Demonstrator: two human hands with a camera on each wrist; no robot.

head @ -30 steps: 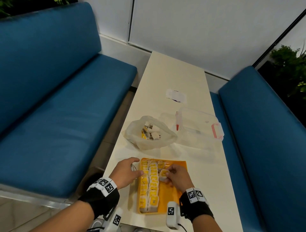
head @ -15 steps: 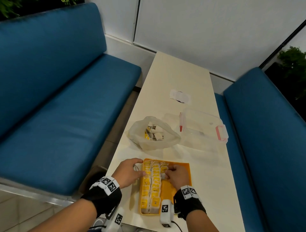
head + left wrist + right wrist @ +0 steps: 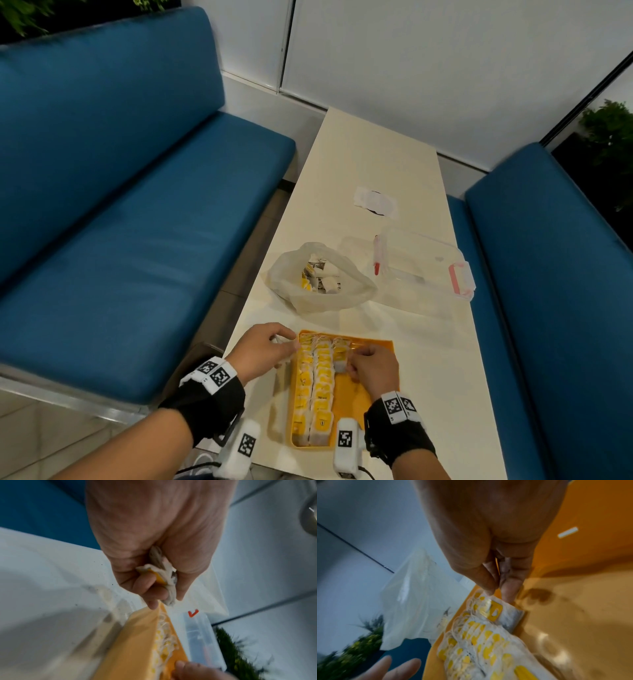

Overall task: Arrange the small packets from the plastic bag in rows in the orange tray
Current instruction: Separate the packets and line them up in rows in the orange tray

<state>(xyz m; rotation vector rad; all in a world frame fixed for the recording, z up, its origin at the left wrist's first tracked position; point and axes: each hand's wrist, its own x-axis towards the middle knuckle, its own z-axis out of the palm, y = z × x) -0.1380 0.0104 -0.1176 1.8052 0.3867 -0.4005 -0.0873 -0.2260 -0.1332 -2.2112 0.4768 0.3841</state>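
Note:
The orange tray [image 3: 352, 404] lies at the table's near edge, with two full rows of small yellow-and-white packets [image 3: 318, 377] and a short third row at its far end. My left hand [image 3: 291, 342] is at the tray's left rim; in the left wrist view this left hand [image 3: 164, 599] grips a bunch of spare packets [image 3: 161, 577] in its palm and one fingertip touches the tray [image 3: 137, 642]. Inside the tray [image 3: 573, 601], my right hand [image 3: 498, 592] pinches the top of the third row's nearest packet [image 3: 496, 609]. Behind the tray, the plastic bag [image 3: 322, 277] lies open with more packets inside.
A clear plastic box with pink latches [image 3: 424, 270] stands right of the bag. A paper slip [image 3: 375, 202] lies farther back on the long white table [image 3: 370, 157]. Blue benches [image 3: 137, 240] run along both sides.
My right hand has brought a packet down into the third row and stays on it. The left hand has kept its place at the tray's left rim.

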